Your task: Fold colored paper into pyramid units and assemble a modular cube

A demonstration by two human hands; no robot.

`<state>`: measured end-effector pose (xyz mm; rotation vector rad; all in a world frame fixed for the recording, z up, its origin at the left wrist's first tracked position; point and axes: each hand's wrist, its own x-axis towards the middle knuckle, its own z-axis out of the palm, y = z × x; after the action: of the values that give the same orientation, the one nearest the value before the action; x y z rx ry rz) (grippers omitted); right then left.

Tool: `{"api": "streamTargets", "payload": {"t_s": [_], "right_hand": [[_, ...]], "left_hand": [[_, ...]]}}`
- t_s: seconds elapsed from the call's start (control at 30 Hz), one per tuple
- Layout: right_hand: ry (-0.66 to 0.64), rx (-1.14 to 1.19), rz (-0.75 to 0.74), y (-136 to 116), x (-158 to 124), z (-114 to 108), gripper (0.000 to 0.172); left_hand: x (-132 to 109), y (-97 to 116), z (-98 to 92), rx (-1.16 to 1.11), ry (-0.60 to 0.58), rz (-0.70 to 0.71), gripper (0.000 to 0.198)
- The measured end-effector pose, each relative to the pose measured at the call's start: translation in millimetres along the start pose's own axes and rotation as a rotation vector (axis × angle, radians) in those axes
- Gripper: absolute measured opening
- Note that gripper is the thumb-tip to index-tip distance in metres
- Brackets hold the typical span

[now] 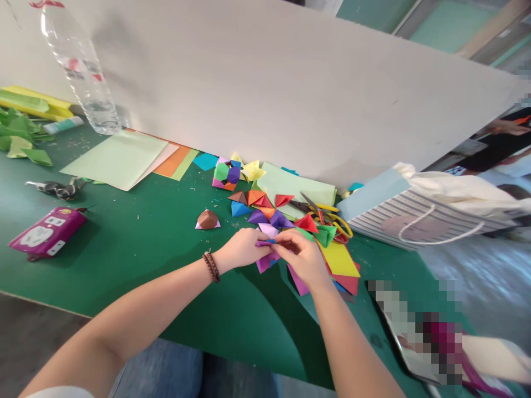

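Between my two hands is a small piece of folded purple and blue paper (265,243), held above the green table. My left hand (245,247), with a brown beaded bracelet at the wrist, pinches its left side. My right hand (301,255) pinches the right side between thumb and fingers. Just below and behind the hands lie more purple and pink folded pieces, partly covered. Red folded pieces (306,223), a green one (326,235) and dark purple ones (280,219) lie beyond. A brown folded piece (208,219) on a pale base sits to the left.
Scissors (342,224) with yellow handles lie by a striped paper bag (381,207). Yellow paper sheets (340,258) are beside my right hand. Leftward are a magenta pouch (50,233), keys (58,188), pale green sheets (120,157) and a plastic bottle (78,66). A tablet-like device (398,337) lies right.
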<state>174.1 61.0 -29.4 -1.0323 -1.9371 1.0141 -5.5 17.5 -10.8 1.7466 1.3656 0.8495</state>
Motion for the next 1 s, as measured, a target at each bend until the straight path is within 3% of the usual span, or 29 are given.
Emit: {"api": "streamTargets", "payload": {"t_s": [0.17,0.43,0.5,0.67,1.0], "right_hand": [[0.118,-0.089,-0.028,-3.1,-1.0,4.4,0.012],[0.095,-0.189,-0.257,-11.8,-4.3,4.4,0.005],[0.061,-0.118,-0.202,-9.1,-3.2,1.8,0.005],[-0.045,0.119,0.146,7.1,1.6,-4.9,0.027],[-0.136,0.117,0.284,0.6,3.9,-10.4,0.033]], "left_hand": [[-0.7,0.9,0.9,0.004,0.035,0.02,0.024],[-0.2,-1.8,1.4,0.013,0.044,0.035,0.025],[-0.4,-2.3,1.0,0.012,0.041,0.048,0.026],[-0.7,-2.5,1.4,0.161,0.013,0.129,0.025],[-1.2,-2.9,6.4,0.304,0.005,0.118,0.022]]}}
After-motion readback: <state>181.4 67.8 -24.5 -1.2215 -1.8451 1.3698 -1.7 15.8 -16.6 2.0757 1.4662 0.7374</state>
